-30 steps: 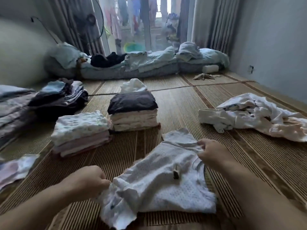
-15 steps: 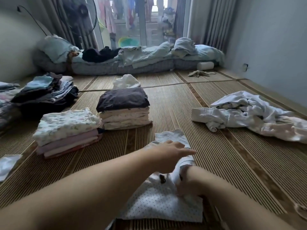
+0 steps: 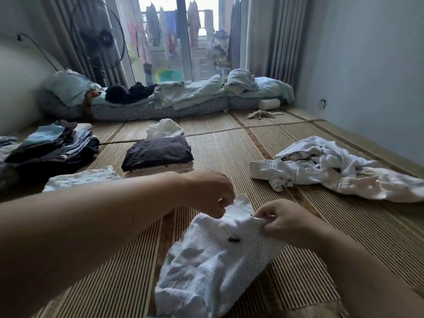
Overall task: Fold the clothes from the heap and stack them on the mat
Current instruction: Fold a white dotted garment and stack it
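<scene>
A white dotted garment lies on the woven mat right in front of me, crumpled at its near end. My left hand pinches its far edge from the left. My right hand pinches the same edge from the right. A small dark tag sits on the cloth between my hands. The heap of white clothes lies loose on the mat to the right. A folded stack topped by a dark piece stands ahead, and a pale printed stack shows behind my left forearm.
A dark mixed pile of clothes sits at the left. A low mattress with bedding runs along the far side, with a fan and a glass door behind it. The wall rises at the right.
My left arm, which reached across over the garment, has drawn back to pinch its far edge. My right hand has come up to the same edge. The cloth is more bunched.
</scene>
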### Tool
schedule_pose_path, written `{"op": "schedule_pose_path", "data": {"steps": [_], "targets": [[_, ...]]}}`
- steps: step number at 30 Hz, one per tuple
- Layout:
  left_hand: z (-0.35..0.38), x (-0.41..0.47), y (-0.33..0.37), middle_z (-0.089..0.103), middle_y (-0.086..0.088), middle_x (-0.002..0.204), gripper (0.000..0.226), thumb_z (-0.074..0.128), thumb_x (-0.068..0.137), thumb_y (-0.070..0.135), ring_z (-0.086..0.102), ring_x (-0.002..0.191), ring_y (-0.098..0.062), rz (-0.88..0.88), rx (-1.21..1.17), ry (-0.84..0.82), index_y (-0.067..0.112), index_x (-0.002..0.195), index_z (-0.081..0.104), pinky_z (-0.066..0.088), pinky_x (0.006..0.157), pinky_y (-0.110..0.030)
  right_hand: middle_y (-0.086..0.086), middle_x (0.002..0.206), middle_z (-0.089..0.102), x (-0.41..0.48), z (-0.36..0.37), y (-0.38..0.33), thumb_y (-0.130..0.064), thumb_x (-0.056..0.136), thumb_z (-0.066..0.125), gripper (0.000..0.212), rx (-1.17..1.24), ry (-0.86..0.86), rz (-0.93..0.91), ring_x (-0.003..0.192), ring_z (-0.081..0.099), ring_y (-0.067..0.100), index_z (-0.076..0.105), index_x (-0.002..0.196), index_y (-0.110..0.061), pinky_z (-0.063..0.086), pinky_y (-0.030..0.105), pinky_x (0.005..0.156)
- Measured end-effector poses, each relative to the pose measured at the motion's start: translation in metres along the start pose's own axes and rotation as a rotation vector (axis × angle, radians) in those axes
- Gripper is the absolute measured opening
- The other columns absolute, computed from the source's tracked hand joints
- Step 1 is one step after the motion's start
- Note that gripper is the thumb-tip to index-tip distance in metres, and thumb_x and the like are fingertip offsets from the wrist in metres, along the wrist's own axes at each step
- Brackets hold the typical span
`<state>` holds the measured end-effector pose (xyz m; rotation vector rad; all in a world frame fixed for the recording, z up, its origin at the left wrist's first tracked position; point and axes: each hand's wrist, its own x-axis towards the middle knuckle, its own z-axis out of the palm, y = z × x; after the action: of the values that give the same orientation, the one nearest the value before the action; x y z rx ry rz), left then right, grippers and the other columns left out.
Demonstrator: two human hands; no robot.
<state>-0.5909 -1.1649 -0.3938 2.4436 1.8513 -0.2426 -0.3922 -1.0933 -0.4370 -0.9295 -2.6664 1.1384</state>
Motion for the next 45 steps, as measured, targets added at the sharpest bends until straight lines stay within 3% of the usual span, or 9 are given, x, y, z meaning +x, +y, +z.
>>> {"op": "schedule_pose_path", "data": {"steps": [5, 11, 14, 18, 24, 28, 32, 41, 45], "targets": [[-0.037, -0.034, 0.032, 0.047, -0.003, 0.139, 0.077, 0.078, 0.073, 0.012, 0.043, 0.122, -0.01, -0.023, -0.305, 0.097, 0.02, 0.142, 0.042, 0.033, 0.099, -0.016, -0.018, 0.093, 0.069, -0.029, -0.022, -0.07, 0.0, 0.079, 0.066, 0.04, -0.164, 0.114, -0.428, 0.086, 0.066, -0.001, 0.075, 0.086, -0.039, 0.052, 0.015, 0.072], [-0.076, -0.087, 0.048, 0.062, -0.001, 0.108, 0.03, 0.068, 0.078, 0.006, 0.057, 0.099, -0.014, -0.105, -0.546, 0.256, 0.015, 0.107, 0.067, 0.048, 0.087, -0.03, -0.033, 0.07, 0.06, -0.065, -0.081, -0.161, -0.023, 0.076, 0.071, 0.022, -0.5, 0.229, -0.549, 0.077, 0.056, -0.018, 0.069, 0.081, -0.044, 0.042, 0.004, 0.062], [-0.096, -0.116, 0.041, 0.054, 0.008, 0.063, 0.019, 0.062, 0.08, -0.003, 0.05, 0.057, -0.002, -0.126, -0.791, 0.479, 0.012, 0.068, 0.058, 0.041, 0.054, -0.018, -0.03, 0.08, 0.06, -0.07, -0.106, -0.184, -0.028, 0.076, 0.073, 0.029, -0.563, 0.333, -0.516, 0.078, 0.058, -0.011, 0.059, 0.075, -0.053, 0.042, 0.007, 0.063], [-0.117, -0.14, 0.039, 0.043, 0.01, 0.059, 0.031, 0.06, 0.078, 0.0, 0.038, 0.046, 0.001, -0.149, -0.676, 0.758, 0.023, 0.063, 0.045, 0.031, 0.045, -0.011, -0.019, 0.082, 0.065, -0.076, -0.122, -0.196, -0.034, 0.074, 0.077, 0.018, -0.536, 0.435, -0.494, 0.072, 0.058, -0.006, 0.069, 0.089, -0.038, 0.037, 0.006, 0.059], [-0.133, -0.176, 0.032, 0.053, 0.009, 0.067, 0.025, 0.061, 0.074, 0.008, 0.047, 0.058, -0.006, -0.238, -0.37, 0.361, 0.027, 0.059, 0.052, 0.043, 0.056, -0.021, -0.022, 0.072, 0.063, -0.085, -0.122, -0.209, -0.039, 0.073, 0.075, 0.01, -0.518, 0.494, -0.521, 0.068, 0.059, -0.008, 0.067, 0.078, -0.039, 0.033, 0.01, 0.055], [-0.137, -0.196, 0.016, 0.061, -0.003, 0.094, 0.007, 0.064, 0.082, 0.015, 0.06, 0.088, -0.022, -0.312, -0.235, 0.384, 0.013, 0.075, 0.064, 0.051, 0.08, -0.038, -0.016, 0.066, 0.064, -0.088, -0.123, -0.207, -0.034, 0.076, 0.075, 0.01, -0.52, 0.491, -0.523, 0.071, 0.056, -0.013, 0.067, 0.071, -0.035, 0.038, 0.007, 0.053], [-0.139, -0.221, 0.0, 0.054, 0.009, 0.068, 0.021, 0.069, 0.083, 0.025, 0.051, 0.06, -0.004, -0.475, -0.223, 0.535, 0.022, 0.068, 0.056, 0.039, 0.051, -0.01, -0.018, 0.064, 0.064, -0.091, -0.129, -0.197, -0.034, 0.078, 0.073, 0.011, -0.526, 0.529, -0.478, 0.068, 0.059, -0.01, 0.066, 0.07, -0.036, 0.035, 0.008, 0.053], [-0.117, -0.267, -0.014, 0.069, -0.012, 0.08, 0.024, 0.063, 0.089, 0.036, 0.059, 0.063, -0.011, -0.648, -0.461, 0.858, 0.015, 0.082, 0.072, 0.044, 0.051, -0.015, 0.003, 0.083, 0.065, -0.096, -0.11, -0.169, -0.028, 0.093, 0.059, 0.015, -0.017, 0.507, -0.327, 0.073, 0.06, 0.019, 0.065, 0.08, -0.024, 0.044, 0.028, 0.06], [-0.1, -0.278, -0.007, 0.061, 0.001, 0.075, 0.036, 0.048, 0.095, 0.046, 0.056, 0.068, -0.012, -0.721, -0.192, 0.876, 0.016, 0.081, 0.062, 0.034, 0.052, -0.015, -0.007, 0.089, 0.064, -0.103, -0.101, -0.176, -0.04, 0.095, 0.046, 0.018, -0.107, 0.537, -0.377, 0.076, 0.06, 0.011, 0.06, 0.089, -0.03, 0.041, 0.027, 0.059]]}}
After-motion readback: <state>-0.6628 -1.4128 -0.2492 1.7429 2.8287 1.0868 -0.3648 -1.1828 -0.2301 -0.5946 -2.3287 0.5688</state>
